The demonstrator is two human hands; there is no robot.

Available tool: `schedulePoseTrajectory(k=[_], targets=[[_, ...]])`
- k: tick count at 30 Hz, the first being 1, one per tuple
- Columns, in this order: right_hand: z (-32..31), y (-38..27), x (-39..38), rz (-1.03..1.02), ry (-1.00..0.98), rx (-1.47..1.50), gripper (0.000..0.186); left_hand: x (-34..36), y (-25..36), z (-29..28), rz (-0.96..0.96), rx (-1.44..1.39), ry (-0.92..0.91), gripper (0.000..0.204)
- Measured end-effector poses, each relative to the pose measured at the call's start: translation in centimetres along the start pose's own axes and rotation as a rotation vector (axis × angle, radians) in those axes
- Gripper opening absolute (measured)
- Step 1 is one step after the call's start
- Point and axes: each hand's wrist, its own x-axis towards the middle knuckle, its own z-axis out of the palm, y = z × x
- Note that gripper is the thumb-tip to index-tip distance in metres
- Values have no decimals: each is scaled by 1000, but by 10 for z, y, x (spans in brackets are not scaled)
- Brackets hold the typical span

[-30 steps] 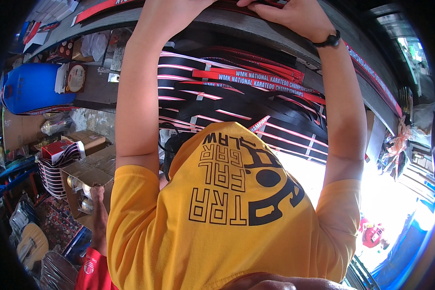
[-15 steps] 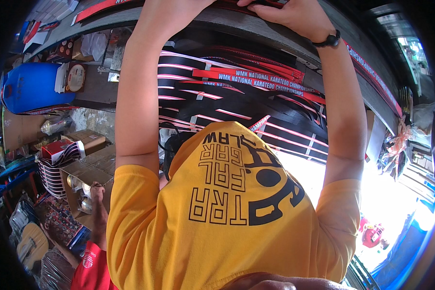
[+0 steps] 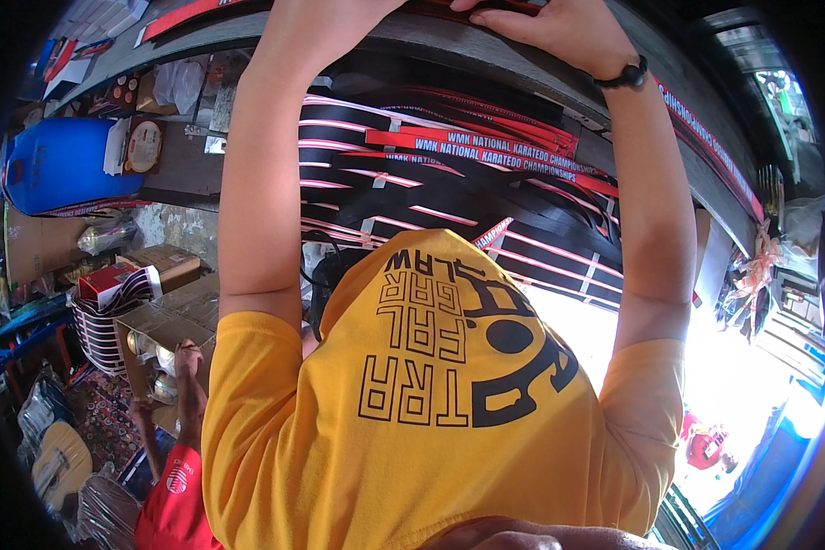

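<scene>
Both my arms stretch up to the grey wooden bench (image 3: 486,57) at the top of the picture. My left hand (image 3: 362,13) rests over the bench edge, and its fingers are cut off by the picture's upper rim. On the right, my right hand (image 3: 568,35), with a dark band on the wrist, has thumb and finger bent round a red ribbon (image 3: 515,5); the fingertips are partly cropped. Below the bench hang many black straps with red and white stripes, and printed red ribbons (image 3: 495,151) lie across them.
A blue plastic drum (image 3: 69,165) stands at the left. Lower down, a co-worker in a red shirt (image 3: 176,500) has hands at an open carton (image 3: 160,323) holding shiny pieces. Another printed red ribbon (image 3: 706,137) lies along the bench at right. Bright light comes from the lower right.
The co-worker's lower arm has moved up and right toward the carton, and the other hand has shifted slightly on it. My own hands have hardly moved.
</scene>
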Motion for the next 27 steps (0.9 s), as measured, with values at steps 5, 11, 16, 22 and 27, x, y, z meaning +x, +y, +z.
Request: schedulePoseTrajectory(k=[5, 11, 16, 22, 27], targets=[[1, -1, -1, 28, 4, 9, 21, 0, 1, -1, 0, 14, -4, 24], [1, 0, 0, 3, 20, -10, 21, 0, 0, 0, 7, 4, 7, 24], [1, 1, 0, 0, 18, -13, 21, -1, 0, 0, 17, 24, 10, 25], [1, 3, 1, 3, 19, -10, 21, -1, -1, -1, 20, 35, -12, 26], [1, 3, 0, 24, 20, 1, 21, -2, -1, -3, 28, 30, -30, 29]])
